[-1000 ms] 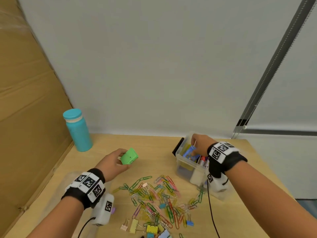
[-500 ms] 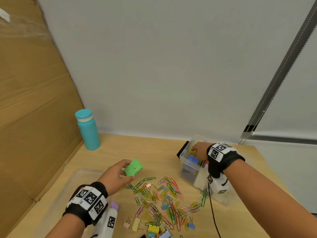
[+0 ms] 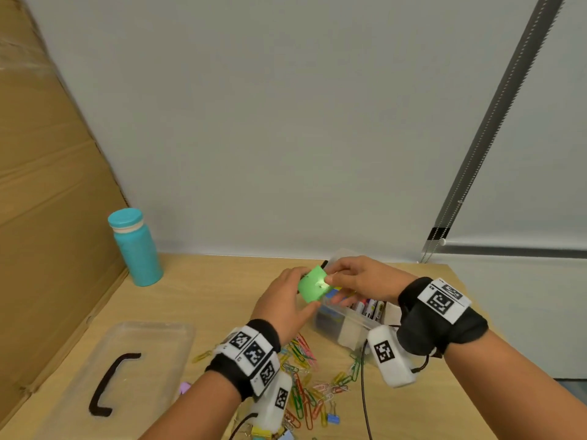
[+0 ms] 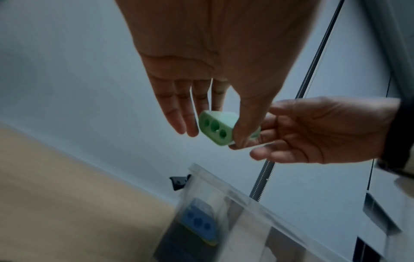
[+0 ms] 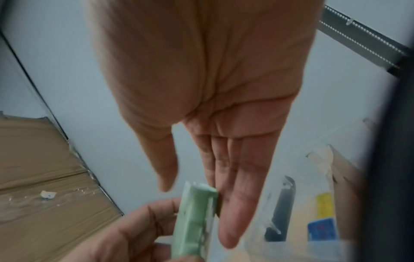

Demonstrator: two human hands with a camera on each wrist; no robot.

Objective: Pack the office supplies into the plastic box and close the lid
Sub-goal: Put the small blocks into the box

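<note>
My left hand (image 3: 287, 300) pinches a green three-hole block (image 3: 313, 287) between thumb and fingers, just above the left end of the clear plastic box (image 3: 352, 325). My right hand (image 3: 355, 281) meets it from the right. In the right wrist view its straight fingers (image 5: 235, 203) lie along the block (image 5: 195, 221), with the thumb a little off it. The holes of the block (image 4: 215, 127) show in the left wrist view. A blue block of the same kind (image 4: 199, 221) and markers (image 3: 370, 308) sit inside the box.
The clear lid (image 3: 152, 341) with a black handle lies at the front left. Coloured paper clips (image 3: 301, 369) and binder clips (image 3: 332, 417) are scattered in front of the box. A teal bottle (image 3: 136, 249) stands at the back left by a cardboard wall (image 3: 47, 217).
My left hand carried the green block right and up to the box. My right hand came out of the box and reached the block.
</note>
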